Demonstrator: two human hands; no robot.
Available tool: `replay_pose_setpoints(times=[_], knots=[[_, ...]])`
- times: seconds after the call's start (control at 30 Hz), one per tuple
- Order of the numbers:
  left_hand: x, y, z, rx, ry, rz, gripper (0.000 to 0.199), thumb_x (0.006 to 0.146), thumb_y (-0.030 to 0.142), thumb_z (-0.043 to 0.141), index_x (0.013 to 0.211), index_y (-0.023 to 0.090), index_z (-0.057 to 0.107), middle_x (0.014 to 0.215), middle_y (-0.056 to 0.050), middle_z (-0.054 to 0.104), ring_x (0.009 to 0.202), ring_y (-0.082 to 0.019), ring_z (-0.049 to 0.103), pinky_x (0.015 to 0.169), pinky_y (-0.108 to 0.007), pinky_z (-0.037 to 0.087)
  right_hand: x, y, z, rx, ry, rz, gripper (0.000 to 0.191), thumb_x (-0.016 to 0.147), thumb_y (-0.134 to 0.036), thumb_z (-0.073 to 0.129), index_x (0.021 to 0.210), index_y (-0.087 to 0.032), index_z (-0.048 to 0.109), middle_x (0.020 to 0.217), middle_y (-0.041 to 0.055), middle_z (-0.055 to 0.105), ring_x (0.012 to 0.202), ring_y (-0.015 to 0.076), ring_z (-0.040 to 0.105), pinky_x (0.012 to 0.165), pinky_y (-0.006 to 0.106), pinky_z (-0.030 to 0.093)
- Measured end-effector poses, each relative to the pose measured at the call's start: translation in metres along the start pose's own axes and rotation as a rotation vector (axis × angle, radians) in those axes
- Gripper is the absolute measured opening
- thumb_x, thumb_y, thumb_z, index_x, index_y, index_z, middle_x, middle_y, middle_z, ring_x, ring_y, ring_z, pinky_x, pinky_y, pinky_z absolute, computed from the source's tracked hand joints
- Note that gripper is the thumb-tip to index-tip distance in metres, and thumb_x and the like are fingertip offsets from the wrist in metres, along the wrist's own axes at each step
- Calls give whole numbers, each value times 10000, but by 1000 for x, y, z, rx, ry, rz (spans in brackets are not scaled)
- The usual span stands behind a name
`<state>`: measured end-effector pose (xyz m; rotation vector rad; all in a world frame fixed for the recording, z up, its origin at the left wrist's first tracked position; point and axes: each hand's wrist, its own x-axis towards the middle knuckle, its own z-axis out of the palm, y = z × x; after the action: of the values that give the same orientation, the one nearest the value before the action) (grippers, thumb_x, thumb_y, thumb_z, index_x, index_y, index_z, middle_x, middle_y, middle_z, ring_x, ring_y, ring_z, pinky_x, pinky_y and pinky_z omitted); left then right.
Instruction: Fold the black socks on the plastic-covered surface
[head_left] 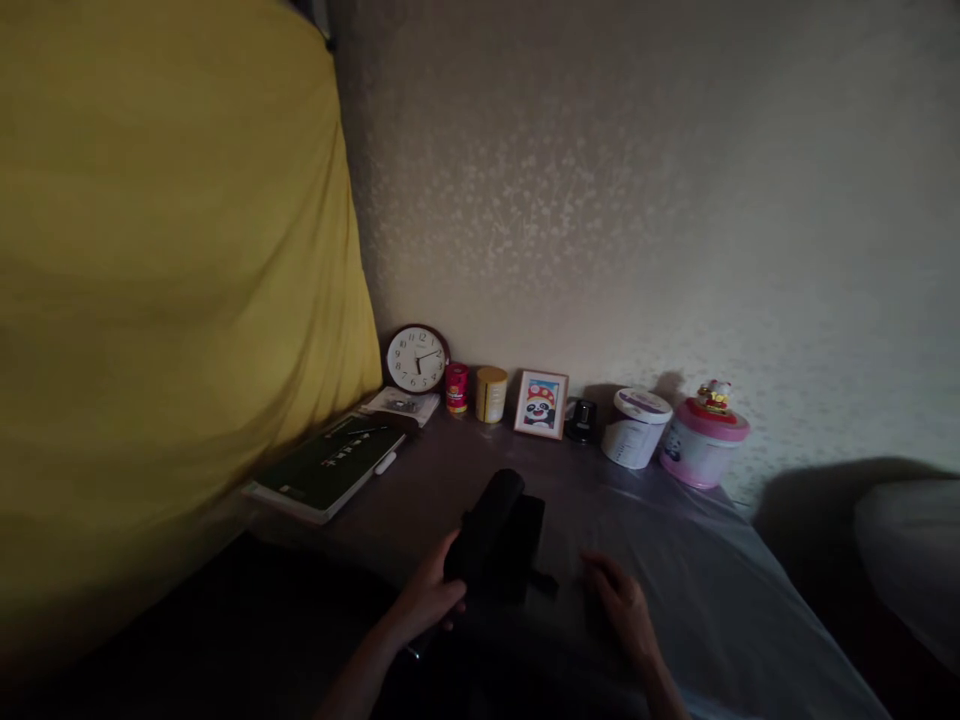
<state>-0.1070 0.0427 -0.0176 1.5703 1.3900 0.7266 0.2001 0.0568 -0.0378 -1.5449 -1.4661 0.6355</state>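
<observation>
My left hand (435, 590) is closed round a dark, long bundle that looks like a black folded umbrella (487, 520). Its thick rounded end points away from me, and a small shiny tip shows below my hand. A flat black flap and a short strap hang out on its right side. Deep shadow hides its finer parts. To the right of the strap, apart from it, is my right hand (619, 600). Its fingers are loosely bent, with nothing visible in them.
Along the wall stand a round clock (418, 358), a red can (457, 388), a yellow canister (491, 395), a framed panda picture (541, 404), a small black object (582, 420), a white tub (636, 430) and a pink tub (703, 445). A green board (330, 465) lies left on the covered table (697, 560).
</observation>
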Motion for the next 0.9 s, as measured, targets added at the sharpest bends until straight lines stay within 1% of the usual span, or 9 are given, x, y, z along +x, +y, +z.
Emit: replay_pose_setpoints(times=[0.07,0.2,0.33,0.5,0.6,0.7,0.73,0.8,0.9], knots=[[-1,-2,-5,16,34,-35,675,776,193,368,1388,228,86,1064,-86,616,688,-147,651,567,-286,524,0,0,1,-21,-5,-12,435,707,-509,520,906,-164,697,791,74,699,730,221,631,650,294,494],[-8,-2,-8,132,208,36,622,828,167,326,1398,237,85,1453,-133,233,1146,-208,501,889,-364,456,0,-2,3,-17,1,-23,418,688,-507,512,877,-186,701,822,79,712,763,235,646,678,307,502],[-17,0,-5,498,290,219,635,817,75,296,1387,319,161,1514,-27,-21,1318,-214,281,1005,-346,346,0,-2,2,-39,18,-39,416,677,-501,498,863,-191,704,871,90,717,818,251,652,740,329,503],[-17,-2,-5,574,143,130,822,676,-13,386,1397,293,138,1512,-65,30,1285,-215,344,1008,-330,344,2,0,0,-47,51,-50,412,648,-519,495,822,-223,722,877,74,725,841,262,662,745,325,510],[-12,1,-16,354,110,41,816,679,31,414,1400,286,128,1431,-77,323,1155,-188,499,948,-311,413,4,1,-2,-31,60,-47,418,611,-535,505,792,-235,732,854,63,729,829,272,667,742,332,516],[-10,4,-27,252,80,-25,734,761,113,335,1410,232,12,1101,-78,623,790,-159,656,687,-310,534,5,2,-3,-13,52,-54,403,592,-541,516,773,-255,735,827,49,733,798,272,671,713,332,527],[-10,4,-29,239,86,-36,723,772,126,323,1409,214,-6,1068,-83,633,754,-162,659,666,-320,537,5,2,-3,-7,47,-55,397,589,-541,523,767,-258,735,823,47,733,792,270,672,702,327,530],[-12,6,-30,235,129,-28,779,738,133,404,1410,185,13,1236,-131,531,945,-196,622,815,-355,499,5,1,-4,4,47,-51,388,578,-540,536,753,-257,735,806,49,734,780,267,673,681,314,531],[-15,10,-23,237,190,6,945,597,102,565,1408,168,85,1474,-141,176,1287,-259,333,1048,-339,284,4,-1,-5,21,56,-41,376,569,-535,547,746,-262,735,785,49,732,769,260,673,657,295,528]])
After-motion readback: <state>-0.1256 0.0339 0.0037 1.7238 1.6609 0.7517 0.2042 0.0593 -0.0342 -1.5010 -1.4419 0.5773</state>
